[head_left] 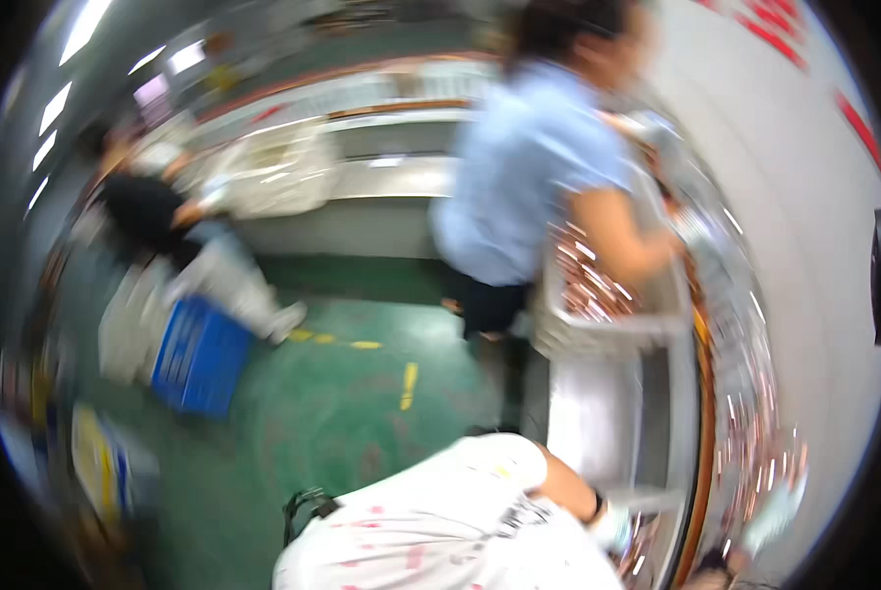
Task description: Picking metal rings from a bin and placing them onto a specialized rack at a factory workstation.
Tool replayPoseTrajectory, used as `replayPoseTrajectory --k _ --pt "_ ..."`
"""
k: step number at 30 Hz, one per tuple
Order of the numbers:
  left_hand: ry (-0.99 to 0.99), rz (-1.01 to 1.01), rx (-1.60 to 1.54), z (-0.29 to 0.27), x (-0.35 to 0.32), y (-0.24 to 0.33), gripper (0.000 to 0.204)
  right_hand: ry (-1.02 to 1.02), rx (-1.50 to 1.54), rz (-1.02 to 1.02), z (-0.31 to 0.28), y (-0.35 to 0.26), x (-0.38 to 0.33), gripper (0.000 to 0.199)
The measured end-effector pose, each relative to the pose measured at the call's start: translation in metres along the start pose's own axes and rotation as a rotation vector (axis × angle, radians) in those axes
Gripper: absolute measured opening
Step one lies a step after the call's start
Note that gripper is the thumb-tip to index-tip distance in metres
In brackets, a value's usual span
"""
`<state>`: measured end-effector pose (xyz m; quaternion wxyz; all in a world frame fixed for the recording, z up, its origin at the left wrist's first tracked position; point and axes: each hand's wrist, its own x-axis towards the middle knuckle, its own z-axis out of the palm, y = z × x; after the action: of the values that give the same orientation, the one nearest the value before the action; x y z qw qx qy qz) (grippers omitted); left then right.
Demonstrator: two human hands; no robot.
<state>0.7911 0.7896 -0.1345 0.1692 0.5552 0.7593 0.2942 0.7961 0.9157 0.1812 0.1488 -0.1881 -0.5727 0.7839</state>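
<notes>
Motion blurs the whole view. My left hand (613,528), in a pale glove with a dark band at the wrist, is at a light bin (657,500) by the lower edge. Shiny copper-coloured pieces (641,551) lie beside that hand; whether it grips any is smeared. Farther right, my right hand (777,513), also in a pale glove, reaches over the work surface past its brown edge strip (702,433). Long shiny copper-coloured pieces (755,423) lie just ahead of it. Its fingers are too blurred to read.
A person in a light blue shirt (519,167) works ahead at another bin (612,323) of copper-coloured pieces. Far left, a seated person in black (143,208) is near a blue crate (202,359). A white wall (804,147) borders the right; the floor (342,413) is green.
</notes>
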Motion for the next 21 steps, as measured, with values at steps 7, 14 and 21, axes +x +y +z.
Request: replayPoseTrajectory --k 7,14,21 --pt "0.050 0.276 -0.147 -0.062 -0.096 0.024 0.052 0.002 -0.952 -0.279 -0.022 0.100 0.006 0.027" --pt "0.055 -0.097 -0.953 -0.167 -0.099 -0.015 0.088 0.100 -0.722 0.223 -0.002 0.134 0.008 0.031" --pt "0.095 -0.120 -1.032 -0.203 -0.078 0.022 0.059 0.206 -0.723 0.078 0.008 0.161 -0.012 0.035"
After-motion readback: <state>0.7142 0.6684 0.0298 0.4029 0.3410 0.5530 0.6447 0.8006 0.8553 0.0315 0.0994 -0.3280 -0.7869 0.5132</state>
